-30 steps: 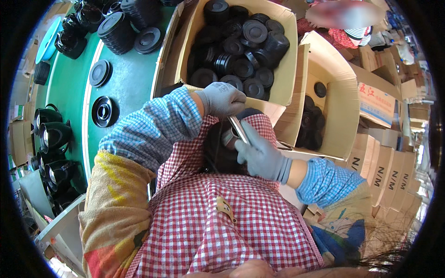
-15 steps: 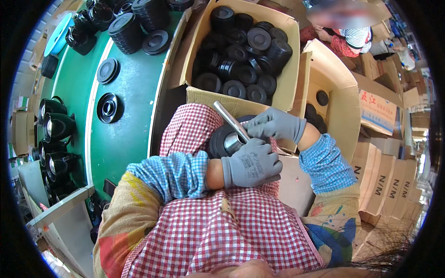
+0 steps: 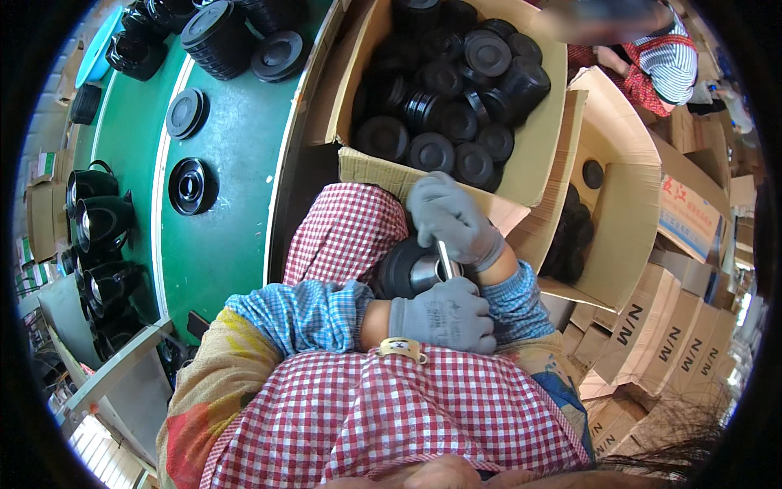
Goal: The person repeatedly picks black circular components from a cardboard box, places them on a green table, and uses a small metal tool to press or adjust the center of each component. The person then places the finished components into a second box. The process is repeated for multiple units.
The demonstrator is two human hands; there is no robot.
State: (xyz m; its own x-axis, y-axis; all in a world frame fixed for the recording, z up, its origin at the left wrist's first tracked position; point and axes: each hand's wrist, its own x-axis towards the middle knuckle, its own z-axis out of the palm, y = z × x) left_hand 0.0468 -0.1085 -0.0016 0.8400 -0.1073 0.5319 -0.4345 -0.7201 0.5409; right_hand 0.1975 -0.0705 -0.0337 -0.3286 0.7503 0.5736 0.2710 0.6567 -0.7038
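A black round part point(image 3: 397, 267) with a shiny metal collar point(image 3: 424, 272) rests at my lap. Beside the collar, a slim metal rod point(image 3: 445, 261) slopes down into my left hand point(image 3: 444, 316), a grey-gloved fist closed on its lower end. My right hand point(image 3: 458, 220), gloved alike, is over the rod's upper end with its fingers curled down around it. That end is hidden by the glove. The collar's right side is partly hidden behind the rod and my left hand.
A cardboard box point(image 3: 525, 175) of black round lids stands ahead, with a second box point(image 3: 623, 220) to its right. On the green table point(image 3: 232, 220) at left are lids point(image 3: 186, 112), a black ring part point(image 3: 192, 186) and black pots point(image 3: 104, 224). Another person point(image 3: 664, 61) sits far right.
My right hand has moved left and up onto the rod, covering its upper end. The rod now stands more upright in view, and my left hand has shifted slightly lower. The whole view has shifted a little.
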